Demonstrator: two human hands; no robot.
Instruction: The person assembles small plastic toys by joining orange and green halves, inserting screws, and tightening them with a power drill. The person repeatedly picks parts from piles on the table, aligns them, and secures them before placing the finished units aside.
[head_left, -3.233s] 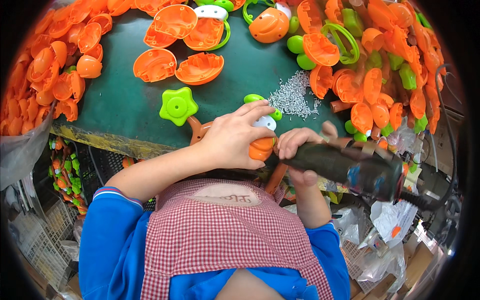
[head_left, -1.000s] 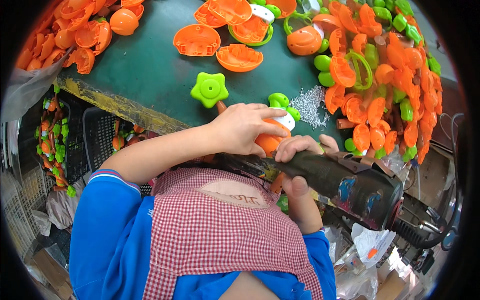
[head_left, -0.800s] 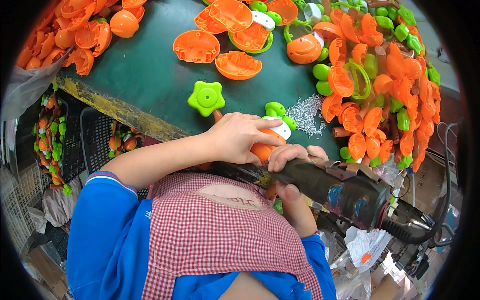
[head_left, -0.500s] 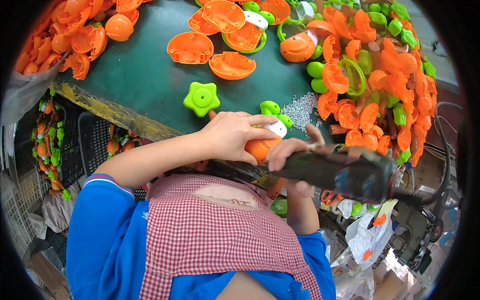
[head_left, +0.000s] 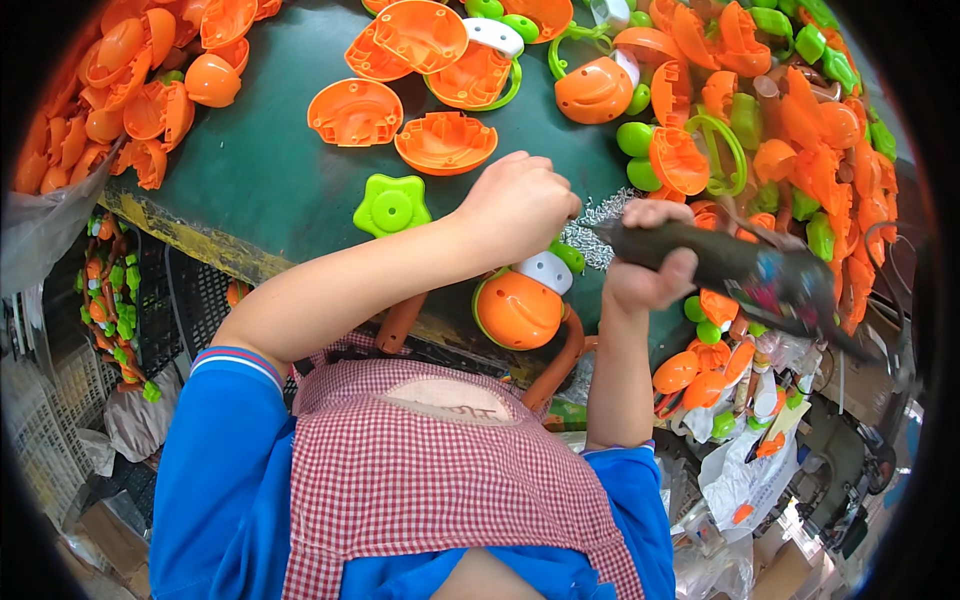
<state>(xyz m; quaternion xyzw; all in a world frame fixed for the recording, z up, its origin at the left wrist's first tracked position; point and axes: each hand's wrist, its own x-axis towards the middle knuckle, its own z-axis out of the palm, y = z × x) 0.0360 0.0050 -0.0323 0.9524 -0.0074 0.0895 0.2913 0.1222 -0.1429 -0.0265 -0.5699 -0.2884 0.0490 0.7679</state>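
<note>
My right hand [head_left: 648, 283] grips a dark power screwdriver [head_left: 735, 268], tilted with its thin tip toward my left hand. Fingers pinched together, my left hand [head_left: 522, 203] hovers beside that tip and the pile of small silver screws [head_left: 590, 248]; anything between its fingertips is too small to make out. Below it, at the table's near edge, lies a rounded orange toy body [head_left: 517, 310] with a white piece [head_left: 546, 270] and green knobs, touched by neither hand. A curved brown tube [head_left: 562, 362] sits against its right side. Left of it lies a green star-shaped piece [head_left: 391, 206], partly above another brown tube [head_left: 401, 322].
Orange half shells [head_left: 355, 112] lie at the back of the green table [head_left: 280, 190]. A large heap of orange and green parts [head_left: 770, 150] fills the right, with more orange shells [head_left: 150, 90] at far left. Black crates [head_left: 200, 300] stand below the left edge.
My left hand has left the orange toy and moved up toward the screws, fingers closing. The screwdriver has lifted off the toy, moving up and right.
</note>
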